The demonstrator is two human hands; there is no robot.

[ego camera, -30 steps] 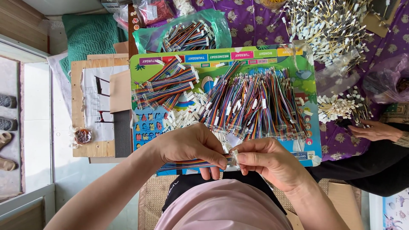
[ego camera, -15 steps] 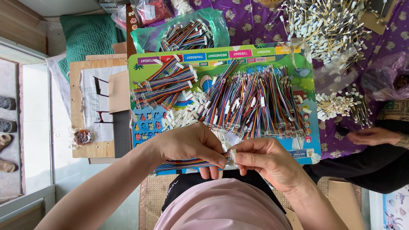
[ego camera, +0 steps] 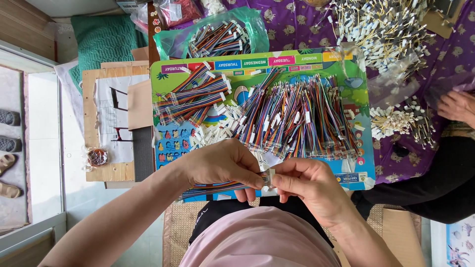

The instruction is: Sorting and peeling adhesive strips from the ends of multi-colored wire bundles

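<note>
My left hand [ego camera: 223,164] grips a flat bundle of multicoloured ribbon wires [ego camera: 210,188] that trails off to the left under my wrist. My right hand [ego camera: 306,184] pinches a small white connector [ego camera: 270,176] at the end of that bundle. Both hands meet just above my lap, at the near edge of a bright green board [ego camera: 257,74]. On the board lies a large heap of coloured wire sets [ego camera: 297,118] and a smaller stack of wire sets [ego camera: 190,99] to the left.
A green plastic bag of wire sets [ego camera: 217,37] lies beyond the board. White-tipped wire pieces [ego camera: 386,29] cover a purple cloth [ego camera: 307,22] at the upper right. Another person's hand [ego camera: 457,106] and dark sleeve are at the right. A wooden board [ego camera: 106,170] lies left.
My hands stay together on the wire bundle and connector with only slight finger movement. The other person's hand on the right has shifted a little.
</note>
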